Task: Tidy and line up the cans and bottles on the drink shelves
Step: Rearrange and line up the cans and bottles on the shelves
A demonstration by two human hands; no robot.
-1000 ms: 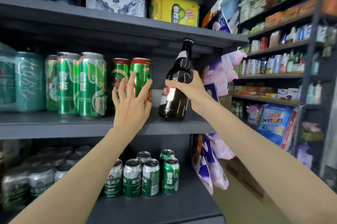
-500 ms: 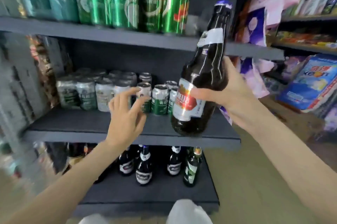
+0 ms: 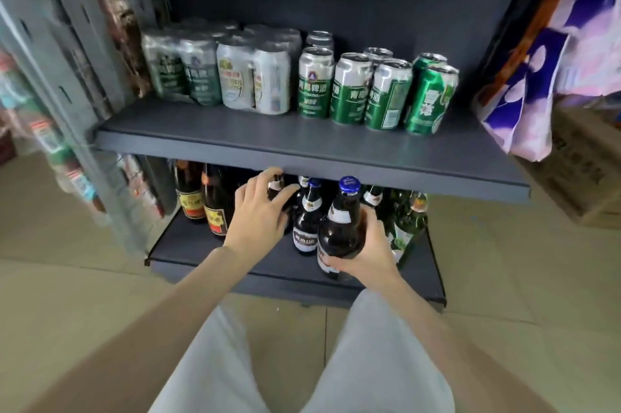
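Head view. The right hand (image 3: 364, 249) holds a brown bottle (image 3: 339, 231) upright, fingers wrapped round its body, just above the front of the bottom shelf (image 3: 420, 274). The left hand (image 3: 258, 216), fingers curled on a standing bottle's neck (image 3: 276, 184), seems to be clearing a slot (judged: placement step). Next: lower the bottle into the row, label forward.
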